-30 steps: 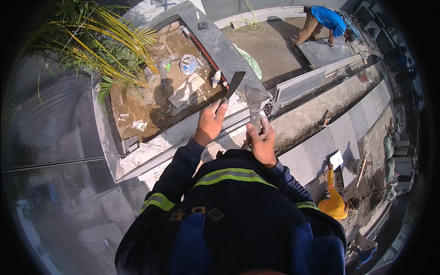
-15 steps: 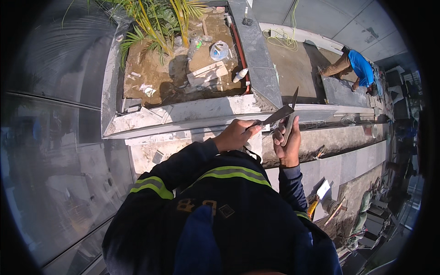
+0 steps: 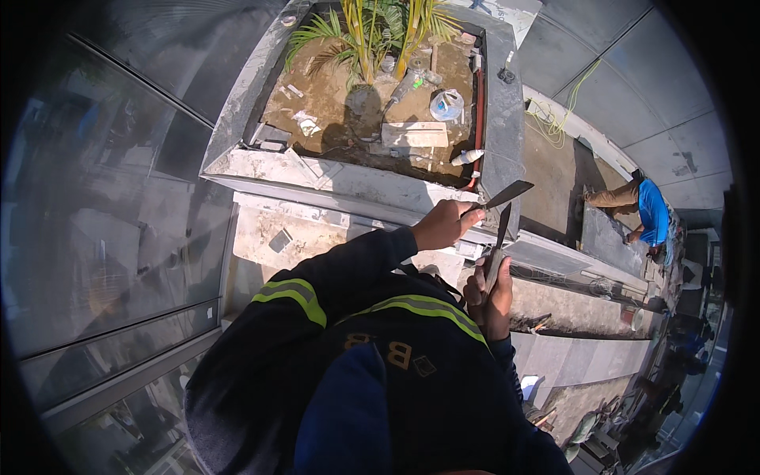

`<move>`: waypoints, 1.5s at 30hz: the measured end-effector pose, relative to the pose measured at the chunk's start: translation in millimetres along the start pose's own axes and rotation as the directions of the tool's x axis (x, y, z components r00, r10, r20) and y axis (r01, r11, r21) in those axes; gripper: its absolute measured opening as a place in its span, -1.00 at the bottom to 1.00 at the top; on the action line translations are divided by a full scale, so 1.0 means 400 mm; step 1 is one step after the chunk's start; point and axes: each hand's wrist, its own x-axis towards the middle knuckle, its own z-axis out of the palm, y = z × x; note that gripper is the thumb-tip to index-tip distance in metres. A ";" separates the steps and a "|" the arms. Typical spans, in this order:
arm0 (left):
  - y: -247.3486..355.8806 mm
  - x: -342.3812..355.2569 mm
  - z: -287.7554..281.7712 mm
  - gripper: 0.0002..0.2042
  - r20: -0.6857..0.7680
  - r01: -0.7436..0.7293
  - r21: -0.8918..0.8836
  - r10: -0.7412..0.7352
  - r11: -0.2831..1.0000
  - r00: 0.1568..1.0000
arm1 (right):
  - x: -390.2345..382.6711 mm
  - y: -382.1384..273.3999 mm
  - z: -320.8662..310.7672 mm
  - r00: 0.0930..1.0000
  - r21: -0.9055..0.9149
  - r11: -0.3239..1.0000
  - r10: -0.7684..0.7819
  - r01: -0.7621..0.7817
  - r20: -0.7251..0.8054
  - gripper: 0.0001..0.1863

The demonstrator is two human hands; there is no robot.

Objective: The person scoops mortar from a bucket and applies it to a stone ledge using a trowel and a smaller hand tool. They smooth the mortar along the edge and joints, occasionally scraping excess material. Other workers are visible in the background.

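Observation:
My left hand [image 3: 443, 226] is closed round the handle of a putty knife [image 3: 508, 193], its flat dark blade pointing up and to the right. Lower and to the right, my right hand [image 3: 495, 299] grips a narrow-bladed tool [image 3: 504, 227] by its greyish flat handle, with the dark pointed blade standing upward. The two blades come close together near the planter's front corner; whether they touch I cannot tell. My fingers partly hide both handles.
Ahead stands a stone-edged planter [image 3: 504, 119] with a palm [image 3: 368, 47], a board [image 3: 414, 134], a white bottle [image 3: 467, 157] and a plastic bag [image 3: 446, 104]. A co-worker in blue [image 3: 653, 212] bends over a grey slab [image 3: 606, 237] at right. Glass panels [image 3: 119, 237] line the left.
The view has turned, so the planter sits further right. The putty knife's blade has shifted from beside the other tool's handle up towards its tip. Both hands keep their grips.

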 end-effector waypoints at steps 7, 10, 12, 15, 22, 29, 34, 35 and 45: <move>0.033 -0.057 -0.033 -0.67 -0.099 -0.224 -0.119 0.213 0.967 0.972 | 0.039 -0.155 0.019 0.921 0.150 0.914 -0.387 0.376 0.049 -0.58; 0.027 -0.105 0.003 -0.63 0.028 -0.207 -0.262 0.222 0.943 0.975 | 0.044 -0.166 0.056 0.942 0.233 0.924 -0.327 0.304 0.069 -0.51; 0.039 -0.114 0.012 -0.64 0.149 -0.137 -0.306 0.190 0.942 0.970 | 0.068 -0.155 0.040 0.909 0.261 0.962 -0.178 0.081 0.376 -0.51; 0.044 -0.138 -0.031 -0.61 -0.073 -0.317 -0.170 0.309 0.933 0.948 | 0.065 -0.055 0.119 0.975 0.183 0.972 -0.176 0.150 0.135 -0.49; -0.014 -0.243 -0.139 -0.58 -0.306 -0.452 0.096 0.458 0.887 0.835 | 0.163 -0.024 0.306 0.974 -0.253 0.940 -0.217 0.228 0.071 -0.57; -0.067 -0.412 -0.262 -0.62 -0.576 -0.267 0.143 0.300 0.953 0.761 | 0.291 0.054 0.425 0.911 -0.187 0.960 0.259 -0.207 0.321 -0.53; -0.105 -0.498 -0.265 -0.58 -0.828 -0.157 0.100 0.170 0.982 0.534 | 0.194 0.167 0.528 0.787 -0.587 0.805 0.416 -0.086 0.455 -0.53; -0.077 -0.548 -0.276 -0.58 -0.841 -0.156 0.135 0.197 0.978 0.504 | 0.214 0.171 0.520 0.705 -0.554 0.824 0.465 -0.122 0.536 -0.53; -0.096 -0.617 -0.219 -0.61 -0.886 -0.086 0.029 0.065 0.996 0.459 | 0.248 0.222 0.496 0.479 -0.456 0.759 0.649 -0.465 0.591 -0.45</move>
